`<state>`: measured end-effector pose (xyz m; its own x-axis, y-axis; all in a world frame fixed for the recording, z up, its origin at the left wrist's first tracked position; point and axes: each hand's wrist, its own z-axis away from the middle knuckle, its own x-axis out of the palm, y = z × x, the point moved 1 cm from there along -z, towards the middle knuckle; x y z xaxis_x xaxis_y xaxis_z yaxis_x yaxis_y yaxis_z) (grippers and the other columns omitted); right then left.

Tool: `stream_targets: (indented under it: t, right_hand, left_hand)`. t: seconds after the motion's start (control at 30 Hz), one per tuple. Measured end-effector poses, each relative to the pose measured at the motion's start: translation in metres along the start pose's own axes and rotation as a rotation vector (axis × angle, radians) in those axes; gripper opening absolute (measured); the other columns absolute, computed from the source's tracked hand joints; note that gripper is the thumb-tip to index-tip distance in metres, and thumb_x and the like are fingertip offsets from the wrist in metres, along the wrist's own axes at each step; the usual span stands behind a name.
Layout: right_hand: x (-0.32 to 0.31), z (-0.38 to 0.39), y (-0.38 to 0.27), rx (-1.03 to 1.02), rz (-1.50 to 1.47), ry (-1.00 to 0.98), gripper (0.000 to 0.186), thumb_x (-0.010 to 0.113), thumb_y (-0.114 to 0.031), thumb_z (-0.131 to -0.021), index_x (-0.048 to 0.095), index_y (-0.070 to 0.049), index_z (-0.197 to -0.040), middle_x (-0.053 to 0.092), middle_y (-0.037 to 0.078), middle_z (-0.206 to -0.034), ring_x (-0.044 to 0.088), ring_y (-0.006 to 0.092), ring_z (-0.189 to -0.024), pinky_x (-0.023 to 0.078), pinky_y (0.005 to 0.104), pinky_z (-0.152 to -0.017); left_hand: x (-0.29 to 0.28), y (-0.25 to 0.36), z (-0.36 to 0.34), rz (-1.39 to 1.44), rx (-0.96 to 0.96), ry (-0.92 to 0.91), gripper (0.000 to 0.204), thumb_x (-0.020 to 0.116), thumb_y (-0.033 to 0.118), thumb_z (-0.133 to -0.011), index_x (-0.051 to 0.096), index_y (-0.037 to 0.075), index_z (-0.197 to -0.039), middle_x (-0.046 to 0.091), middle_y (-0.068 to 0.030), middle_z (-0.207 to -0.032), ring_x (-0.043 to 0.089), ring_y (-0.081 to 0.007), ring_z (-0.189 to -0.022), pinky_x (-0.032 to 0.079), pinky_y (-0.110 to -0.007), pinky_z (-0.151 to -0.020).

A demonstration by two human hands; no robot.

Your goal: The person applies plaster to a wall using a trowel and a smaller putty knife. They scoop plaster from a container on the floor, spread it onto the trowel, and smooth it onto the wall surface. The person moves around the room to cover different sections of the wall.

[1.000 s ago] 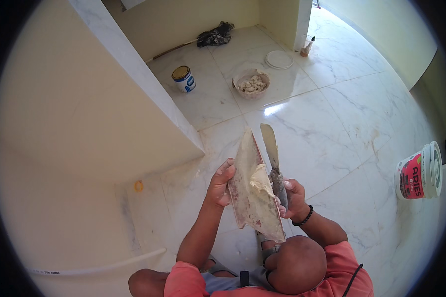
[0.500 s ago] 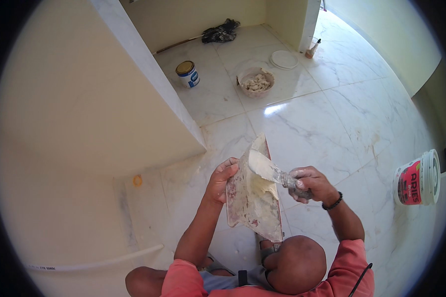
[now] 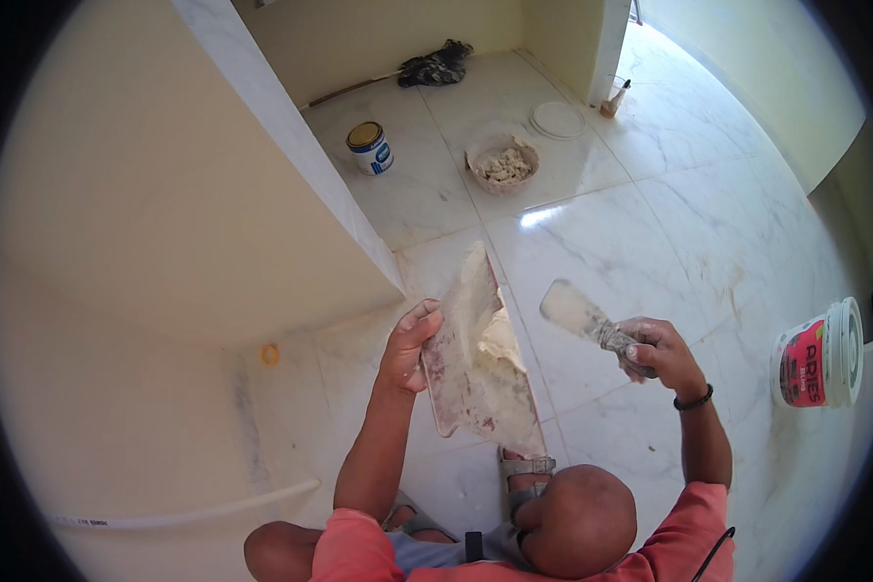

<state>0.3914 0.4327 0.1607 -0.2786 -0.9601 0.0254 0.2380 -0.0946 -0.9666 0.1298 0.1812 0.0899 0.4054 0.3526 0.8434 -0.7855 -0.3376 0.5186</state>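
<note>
My left hand [image 3: 409,344] grips the left side of a putty trough [image 3: 456,388], a long angled tray smeared with dried filler. A lump of cream putty [image 3: 500,341] sticks along its right inner side. Out to the right, my right hand [image 3: 658,357] is closed round the handle of a putty knife [image 3: 577,312]. The wide blade points up and left, has a thin whitish film on it, and is apart from the trough. Whitish smears mark the fingers of both hands.
Farther off stand a putty-filled bowl [image 3: 502,167], a round white lid [image 3: 558,120], a blue-and-white can [image 3: 370,148] and a small bottle [image 3: 615,99]. A white bucket [image 3: 817,357] is at right, a white pipe [image 3: 194,514] at lower left. A wall corner [image 3: 393,286] juts in from the left.
The putty knife has left the trough and moved right with my right hand. Its blade now carries less putty. My left hand has shifted the trough slightly left.
</note>
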Motion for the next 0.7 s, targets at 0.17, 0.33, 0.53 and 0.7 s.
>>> stream_targets:
  t: [0.17,0.33,0.53,0.7]
  right_hand:
    - [0.033,-0.033,0.020,-0.525,0.096,0.241,0.036,0.069,-0.001,-0.074,0.056,-0.003,-0.107,0.058,0.009,-0.092,0.057,0.0179,-0.079,0.048,0.0303,-0.067]
    - [0.058,-0.058,0.013,-0.831,0.455,0.178,0.038,0.071,0.000,-0.071,0.055,-0.005,-0.106,0.058,0.013,-0.094,0.057,0.0265,-0.086,0.047,0.0357,-0.072]
    - [0.036,-0.044,0.058,-0.784,0.559,0.130,0.038,0.070,0.002,-0.070,0.058,-0.005,-0.106,0.060,0.011,-0.092,0.059,0.0263,-0.081,0.048,0.0349,-0.069]
    - [0.034,-0.025,0.094,-0.377,0.677,0.191,0.033,0.064,-0.001,-0.074,0.061,-0.004,-0.107,0.062,0.013,-0.092,0.061,0.0274,-0.081,0.049,0.0345,-0.071]
  left_hand:
    - [0.008,-0.016,-0.007,-0.017,-0.095,0.045,0.015,0.057,0.010,-0.089,0.054,0.002,-0.102,0.064,-0.0087,-0.097,0.065,-0.0169,-0.085,0.056,-0.033,-0.077]
    - [0.015,-0.023,-0.007,0.007,-0.135,0.085,0.012,0.057,0.010,-0.090,0.054,0.003,-0.099,0.064,-0.0070,-0.093,0.064,-0.0153,-0.082,0.056,-0.032,-0.074]
    - [-0.006,0.000,0.001,-0.047,-0.056,0.174,0.015,0.057,0.012,-0.090,0.055,0.003,-0.102,0.063,-0.0072,-0.096,0.064,-0.0179,-0.084,0.055,-0.035,-0.075]
    - [-0.021,0.014,0.005,-0.072,0.059,0.278,0.024,0.055,0.013,-0.091,0.053,0.002,-0.112,0.062,-0.0088,-0.107,0.062,-0.0220,-0.096,0.052,-0.039,-0.085]
